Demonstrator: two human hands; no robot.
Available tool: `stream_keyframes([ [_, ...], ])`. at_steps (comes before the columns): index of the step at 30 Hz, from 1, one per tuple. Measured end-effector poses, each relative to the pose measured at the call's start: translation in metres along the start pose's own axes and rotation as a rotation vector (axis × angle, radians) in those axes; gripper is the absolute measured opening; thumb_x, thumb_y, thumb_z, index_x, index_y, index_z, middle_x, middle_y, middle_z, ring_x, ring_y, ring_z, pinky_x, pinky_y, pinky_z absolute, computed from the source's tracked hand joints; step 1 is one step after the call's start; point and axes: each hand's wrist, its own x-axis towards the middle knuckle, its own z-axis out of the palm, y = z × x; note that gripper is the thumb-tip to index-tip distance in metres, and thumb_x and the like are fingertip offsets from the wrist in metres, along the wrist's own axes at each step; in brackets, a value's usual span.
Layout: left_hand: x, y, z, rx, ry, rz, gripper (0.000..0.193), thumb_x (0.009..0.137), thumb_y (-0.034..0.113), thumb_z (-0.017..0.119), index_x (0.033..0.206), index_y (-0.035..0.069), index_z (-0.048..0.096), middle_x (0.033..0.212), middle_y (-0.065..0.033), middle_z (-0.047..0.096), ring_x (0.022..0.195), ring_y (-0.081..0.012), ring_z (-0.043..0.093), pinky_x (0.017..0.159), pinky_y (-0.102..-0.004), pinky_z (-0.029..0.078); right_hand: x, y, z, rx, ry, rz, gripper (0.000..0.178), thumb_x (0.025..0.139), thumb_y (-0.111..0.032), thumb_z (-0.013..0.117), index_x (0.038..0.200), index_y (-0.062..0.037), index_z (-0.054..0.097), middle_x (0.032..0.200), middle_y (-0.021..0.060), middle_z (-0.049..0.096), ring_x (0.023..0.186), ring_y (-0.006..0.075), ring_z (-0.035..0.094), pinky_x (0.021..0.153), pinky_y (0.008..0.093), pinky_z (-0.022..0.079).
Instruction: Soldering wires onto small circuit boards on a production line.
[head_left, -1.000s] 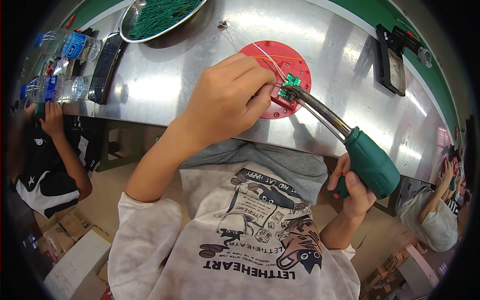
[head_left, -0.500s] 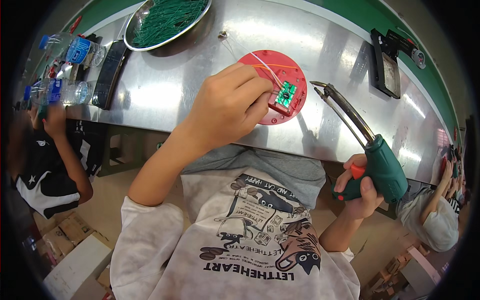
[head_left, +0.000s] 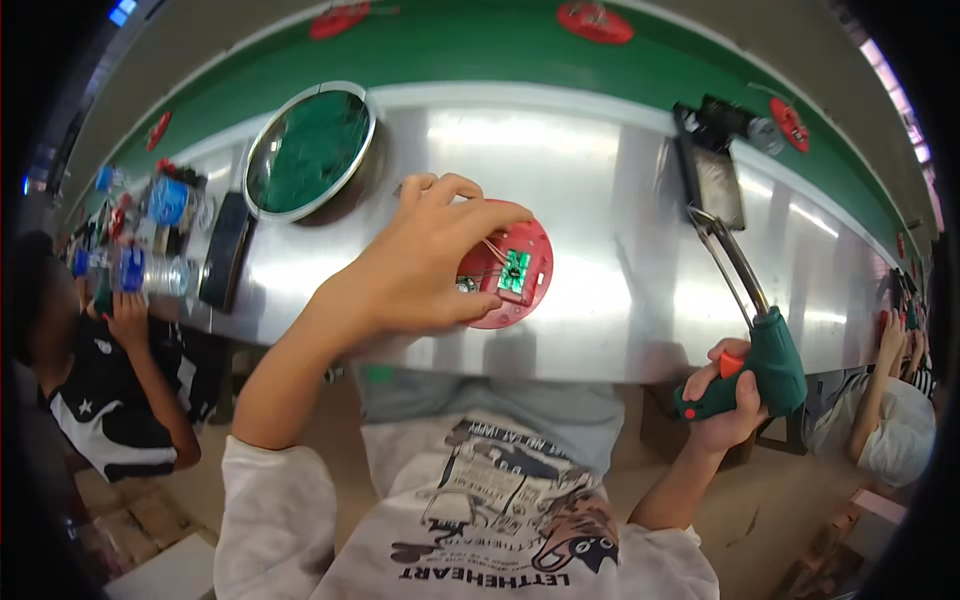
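A red round plastic base [head_left: 537, 245] lies on the metal table, with a small green circuit board [head_left: 514, 268] and thin wires on it. My left hand [head_left: 420, 262] reaches over its left side, fingers and thumb spread around it and gripping it. The hand hides part of the base and the wires. On the right, my right hand [head_left: 728, 405] is closed around the handle of a green soldering gun [head_left: 778, 365] with an orange trigger. Its metal tip is at the near edge of a black-framed tray [head_left: 718, 190]; whether they touch I cannot tell.
A steel bowl [head_left: 283, 212] of green wires stands at the back left, beside a long black object [head_left: 228, 252] and water bottles [head_left: 165, 273]. A person [head_left: 125, 390] sits at the left, another [head_left: 875, 420] at the right. More red discs [head_left: 595, 22] lie on the green strip behind.
The soldering gun's tip has gone from beside the red base to the tray. My left hand has changed from a pinch near the board to a wide grip on the base. The view has tilted up.
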Motion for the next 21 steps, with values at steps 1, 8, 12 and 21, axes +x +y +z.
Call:
stream_keyframes([
  [1,0.017,-0.016,0.005,-0.039,-0.100,0.010,0.061,0.064,0.029,0.077,0.122,0.015,0.062,0.105,-0.0089,0.066,0.104,-0.0300,0.056,0.099,-0.0459,0.032,0.006,0.004,-0.005,0.017,0.055,-0.025,0.047,0.096,-0.024,0.051,0.126,0.0119,0.045,0.095,0.0215,0.058,0.045,0.0183,0.055,0.036,0.0300,0.044],
  [8,0.209,-0.165,0.045,0.651,0.122,-0.492,0.060,0.080,0.038,0.068,0.133,0.014,0.056,0.124,-0.0138,0.064,0.123,-0.0385,0.051,0.102,-0.0540,0.034,0.016,0.013,-0.007,0.039,0.363,-0.063,0.038,0.099,-0.029,0.047,0.110,0.0080,0.048,0.097,0.0185,0.056,0.043,0.0164,0.050,0.037,0.0285,0.042],
  [12,0.296,-0.150,0.080,0.611,0.002,-0.464,0.058,0.082,0.048,0.067,0.128,0.014,0.063,0.130,-0.0162,0.060,0.124,-0.0390,0.050,0.102,-0.0542,0.037,0.019,0.015,-0.007,0.036,0.408,-0.081,0.037,0.100,-0.027,0.045,0.108,0.0081,0.047,0.097,0.0190,0.055,0.043,0.0164,0.051,0.036,0.0282,0.044],
  [21,0.357,-0.140,0.135,0.237,-0.015,-0.622,0.041,0.081,0.041,0.070,0.115,0.018,0.074,0.133,-0.0199,0.054,0.125,-0.0408,0.050,0.106,-0.0474,0.041,0.024,0.020,-0.016,0.079,0.442,-0.060,0.036,0.100,-0.027,0.044,0.110,0.0073,0.048,0.096,0.0196,0.055,0.045,0.0168,0.053,0.038,0.0278,0.046],
])
